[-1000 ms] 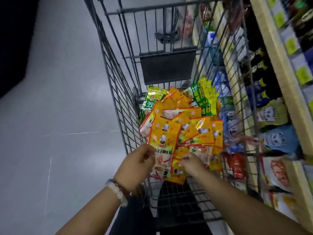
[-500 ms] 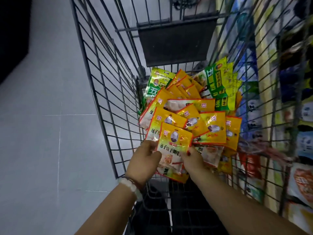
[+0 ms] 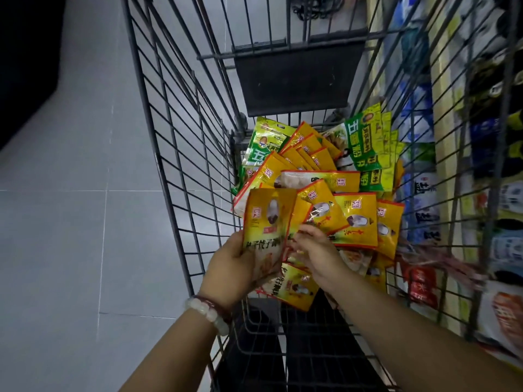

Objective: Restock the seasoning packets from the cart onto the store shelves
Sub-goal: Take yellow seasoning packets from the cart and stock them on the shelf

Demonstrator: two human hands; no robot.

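A yellow packet (image 3: 266, 222) stands upright above the heap in the wire cart (image 3: 181, 142), its lower half gripped by the left hand (image 3: 235, 267), thumb across its face. Just beside it the right hand (image 3: 317, 253) reaches into the yellow packets (image 3: 356, 219), fingers curled on one; green packets (image 3: 365, 148) lie behind. Stocked shelves (image 3: 444, 154) show blurred through the cart's right side

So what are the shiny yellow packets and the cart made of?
The yellow packets look like thin glossy plastic film: light glints off them and they crinkle and bend. The cart looks like dark metal wire, thin straight bars crossed in a grid, probably coated since it is hardly shiny.
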